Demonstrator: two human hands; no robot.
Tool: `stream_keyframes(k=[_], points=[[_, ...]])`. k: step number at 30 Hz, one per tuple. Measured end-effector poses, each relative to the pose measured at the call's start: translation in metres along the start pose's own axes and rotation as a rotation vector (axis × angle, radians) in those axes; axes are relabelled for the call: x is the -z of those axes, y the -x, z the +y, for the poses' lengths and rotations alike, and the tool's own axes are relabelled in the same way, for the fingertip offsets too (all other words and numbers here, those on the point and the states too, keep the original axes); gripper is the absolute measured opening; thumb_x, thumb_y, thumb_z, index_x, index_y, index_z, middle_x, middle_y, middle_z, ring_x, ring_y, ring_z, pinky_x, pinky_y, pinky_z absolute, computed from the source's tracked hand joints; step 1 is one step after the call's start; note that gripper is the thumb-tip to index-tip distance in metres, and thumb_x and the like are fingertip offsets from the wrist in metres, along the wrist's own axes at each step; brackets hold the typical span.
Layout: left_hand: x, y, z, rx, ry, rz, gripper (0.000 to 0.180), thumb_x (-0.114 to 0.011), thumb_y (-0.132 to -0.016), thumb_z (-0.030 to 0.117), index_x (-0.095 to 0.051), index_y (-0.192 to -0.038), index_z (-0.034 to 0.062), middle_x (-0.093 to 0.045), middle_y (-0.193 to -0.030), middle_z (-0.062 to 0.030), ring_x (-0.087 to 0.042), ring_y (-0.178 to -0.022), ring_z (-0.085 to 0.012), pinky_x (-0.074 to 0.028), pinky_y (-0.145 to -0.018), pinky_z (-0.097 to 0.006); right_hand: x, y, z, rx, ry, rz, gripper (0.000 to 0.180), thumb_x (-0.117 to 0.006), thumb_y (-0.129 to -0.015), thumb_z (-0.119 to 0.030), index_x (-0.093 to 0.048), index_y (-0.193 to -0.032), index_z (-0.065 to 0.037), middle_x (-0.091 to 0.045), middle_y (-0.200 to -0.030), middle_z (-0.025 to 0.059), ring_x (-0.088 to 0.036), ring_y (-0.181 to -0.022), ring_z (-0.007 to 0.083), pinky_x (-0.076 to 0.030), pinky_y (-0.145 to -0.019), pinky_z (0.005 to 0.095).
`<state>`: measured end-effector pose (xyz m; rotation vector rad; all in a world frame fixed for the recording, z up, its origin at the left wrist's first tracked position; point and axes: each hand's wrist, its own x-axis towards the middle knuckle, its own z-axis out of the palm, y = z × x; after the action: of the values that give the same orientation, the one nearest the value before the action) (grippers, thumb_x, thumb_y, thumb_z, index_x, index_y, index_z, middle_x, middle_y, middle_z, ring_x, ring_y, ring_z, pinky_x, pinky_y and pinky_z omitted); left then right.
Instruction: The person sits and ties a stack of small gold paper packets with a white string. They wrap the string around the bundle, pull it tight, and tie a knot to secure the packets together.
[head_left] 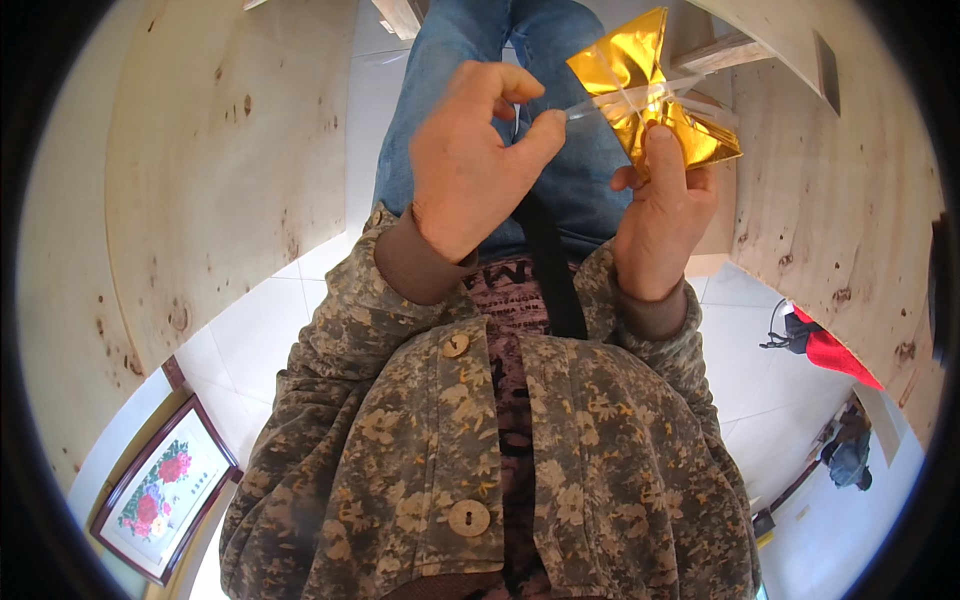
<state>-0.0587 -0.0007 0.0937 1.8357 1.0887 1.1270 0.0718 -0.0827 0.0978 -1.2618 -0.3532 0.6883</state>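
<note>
In front of my jeans, my right hand (662,205) grips a crinkled, shiny gold foil piece (622,62) by its lower edge, thumb on top. The foil is gathered at its middle and flares out on both sides. A clear, narrow strip (590,107) crosses the gathered part and runs left to my left thumb tip. My left hand (480,150) is beside the foil, its thumb and forefinger apart with a gap between them. Whether the strip sticks to that thumb or only passes behind it is unclear.
Pale, knotty wooden boards rise on the left (230,170) and the right (820,200). A dark strap (550,265) hangs across my front. Below left is a framed flower picture (165,490); at right are a red item (838,352) and white floor tiles (760,385).
</note>
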Motion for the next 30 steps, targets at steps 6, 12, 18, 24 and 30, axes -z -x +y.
stream_keyframes(k=[6,12,18,24,30], points=[[0.0012,-0.0013,0.0072,-0.099,0.006,-0.098,0.03,-0.083,-0.077,0.009,-0.066,-0.1,0.0013,-0.068,-0.091,-0.0058,-0.065,-0.082,-0.0162,-0.053,-0.076,-0.028,0.0006,0.0013,0.002,-0.009,0.06,-0.055,0.025,-0.067,-0.094,-0.015,-0.061,-0.115,-0.003,-0.067,-0.105,0.0051,-0.063,-0.086,0.0113,-0.048,-0.056,0.0235],[0.0005,-0.0071,0.0076,-0.202,-0.047,-0.101,0.015,-0.08,-0.079,0.006,-0.069,-0.088,0.0013,-0.068,-0.086,-0.007,-0.065,-0.075,-0.0157,-0.052,-0.069,-0.028,0.0004,0.0034,0.001,-0.001,0.039,-0.063,0.033,-0.073,-0.088,-0.011,-0.058,-0.115,0.001,-0.067,-0.102,0.0084,-0.063,-0.078,0.0103,-0.051,-0.056,0.0211],[0.0029,-0.0033,0.0098,-0.163,-0.175,-0.169,0.011,-0.077,-0.08,0.004,-0.069,-0.088,0.0018,-0.068,-0.081,-0.006,-0.065,-0.074,-0.015,-0.052,-0.067,-0.028,-0.001,0.0043,0.0006,0.002,0.037,-0.085,0.032,-0.073,-0.088,-0.01,-0.058,-0.114,0.001,-0.067,-0.101,0.0089,-0.063,-0.077,0.0104,-0.051,-0.056,0.0212],[0.0031,-0.0053,0.0096,-0.184,-0.06,-0.047,0.013,-0.078,-0.081,0.005,-0.07,-0.09,0.0012,-0.068,-0.083,-0.0064,-0.067,-0.076,-0.0152,-0.054,-0.07,-0.026,-0.001,0.0022,-0.0002,-0.039,-0.038,-0.051,0.032,-0.073,-0.088,-0.01,-0.058,-0.115,0.0,-0.067,-0.102,0.0084,-0.063,-0.079,0.011,-0.051,-0.056,0.0213],[0.0091,-0.0075,0.0073,-0.164,-0.072,-0.166,0.013,-0.077,-0.082,0.005,-0.069,-0.091,0.0009,-0.068,-0.083,-0.0066,-0.068,-0.076,-0.0155,-0.054,-0.07,-0.026,0.0001,0.0032,0.0011,-0.024,0.002,-0.085,0.033,-0.073,-0.088,-0.011,-0.058,-0.116,0.0,-0.068,-0.102,0.0076,-0.064,-0.082,0.0116,-0.051,-0.057,0.0216]])
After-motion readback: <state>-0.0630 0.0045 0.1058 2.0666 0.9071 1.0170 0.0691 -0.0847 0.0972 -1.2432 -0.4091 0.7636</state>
